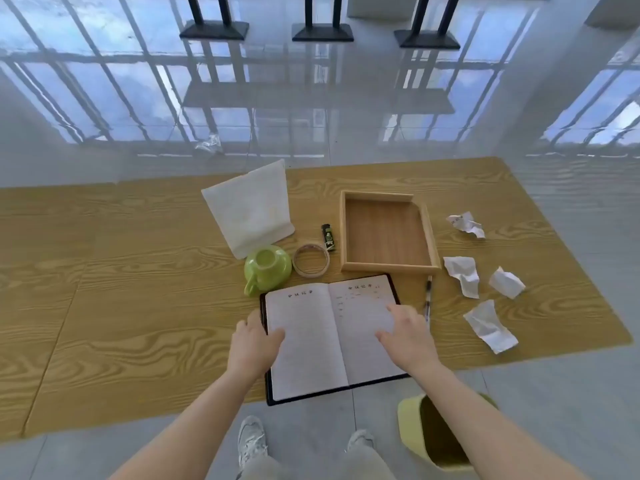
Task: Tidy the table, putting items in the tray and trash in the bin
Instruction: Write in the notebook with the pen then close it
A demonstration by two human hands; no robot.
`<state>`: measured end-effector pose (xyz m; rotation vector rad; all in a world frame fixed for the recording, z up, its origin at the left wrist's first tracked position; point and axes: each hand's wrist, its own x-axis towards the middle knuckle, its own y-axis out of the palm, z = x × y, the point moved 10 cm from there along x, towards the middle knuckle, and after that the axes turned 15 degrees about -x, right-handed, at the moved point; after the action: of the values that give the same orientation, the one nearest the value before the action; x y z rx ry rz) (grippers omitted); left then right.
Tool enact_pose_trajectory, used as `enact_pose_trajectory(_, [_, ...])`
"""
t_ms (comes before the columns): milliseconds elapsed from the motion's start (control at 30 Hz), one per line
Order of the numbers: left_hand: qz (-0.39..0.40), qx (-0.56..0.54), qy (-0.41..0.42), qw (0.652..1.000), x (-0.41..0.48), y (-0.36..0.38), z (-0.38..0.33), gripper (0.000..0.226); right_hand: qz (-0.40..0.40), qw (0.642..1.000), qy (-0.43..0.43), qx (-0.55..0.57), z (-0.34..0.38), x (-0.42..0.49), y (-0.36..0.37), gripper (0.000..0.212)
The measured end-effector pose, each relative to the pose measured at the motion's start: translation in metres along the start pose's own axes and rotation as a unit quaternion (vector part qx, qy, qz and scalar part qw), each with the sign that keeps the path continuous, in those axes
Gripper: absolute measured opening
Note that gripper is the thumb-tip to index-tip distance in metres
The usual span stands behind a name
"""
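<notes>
open black-covered notebook (311, 344), lined pages

A glossy pale tiled floor (346, 133) mirrors bright window grids at 10 and 2 o'clock. Three black stand bases (322, 32) sit at 12 o'clock, beyond the wood-grain surface (121, 271).

Wood-grain table (138, 306) with notebook (304, 358), tray (389, 269), cup (266, 270), tape (310, 274), lighter (329, 238), pen (428, 299), crumpled papers (462, 277).

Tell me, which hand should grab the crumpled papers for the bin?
Right, probably. The right hand rests on the right page of the notebook, nearer the crumpled papers, and the bin stands just below that arm. The left hand is at the left edge, farther away.
</notes>
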<state>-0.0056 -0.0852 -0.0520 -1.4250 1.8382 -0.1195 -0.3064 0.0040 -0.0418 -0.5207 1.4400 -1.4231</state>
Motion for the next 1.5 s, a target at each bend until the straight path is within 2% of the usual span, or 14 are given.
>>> enact_pose_trajectory(133, [-0.021, -0.045, -0.074, 0.996, 0.005, 0.003, 0.014, 0.057, 0.027, 0.999, 0.033, 0.010, -0.014, 0.003, 0.008, 0.063])
enact_pose_trajectory(300, [-0.032, -0.064, -0.078, 0.994, 0.009, 0.011, 0.018, 0.058, 0.025, 0.999, 0.042, 0.007, -0.018, 0.005, 0.015, 0.061])
enact_pose_trajectory(500, [-0.058, -0.220, -0.135, 0.964, 0.014, 0.008, 0.031, 0.062, 0.002, 0.998, 0.057, 0.023, -0.020, 0.006, 0.013, 0.053])
enact_pose_trajectory(567, [-0.074, -0.278, -0.167, 0.943, 0.014, 0.004, 0.039, 0.049, -0.001, 0.997, 0.067, 0.044, -0.023, 0.007, 0.011, 0.051])
enact_pose_trajectory(633, [-0.086, -0.333, -0.179, 0.922, 0.013, 0.000, 0.044, 0.019, 0.003, 0.995, 0.074, 0.067, -0.025, 0.007, 0.011, 0.052])
enact_pose_trajectory(700, [-0.083, -0.371, -0.184, 0.906, 0.012, -0.003, 0.046, 0.005, 0.005, 0.993, 0.079, 0.087, -0.026, 0.006, 0.011, 0.051])
enact_pose_trajectory(867, [-0.092, -0.423, -0.192, 0.881, 0.008, -0.012, 0.058, 0.013, 0.000, 0.987, 0.097, 0.131, -0.031, 0.000, 0.016, 0.044])
enact_pose_trajectory(1033, [-0.062, -0.437, -0.171, 0.881, 0.006, -0.009, 0.060, 0.017, 0.012, 0.982, 0.121, 0.143, -0.034, -0.005, 0.021, 0.049])
enact_pose_trajectory(1167, [-0.038, -0.442, -0.139, 0.885, 0.005, -0.005, 0.054, 0.034, 0.016, 0.975, 0.144, 0.167, -0.037, -0.006, 0.020, 0.046])
enact_pose_trajectory(1333, [0.013, -0.489, -0.123, 0.864, -0.003, 0.001, 0.037, 0.039, 0.028, 0.951, 0.185, 0.247, -0.046, -0.008, 0.020, 0.041])
enact_pose_trajectory(1500, [0.011, -0.485, -0.108, 0.868, -0.005, -0.001, 0.023, 0.040, 0.033, 0.934, 0.201, 0.293, -0.052, -0.011, 0.022, 0.047])
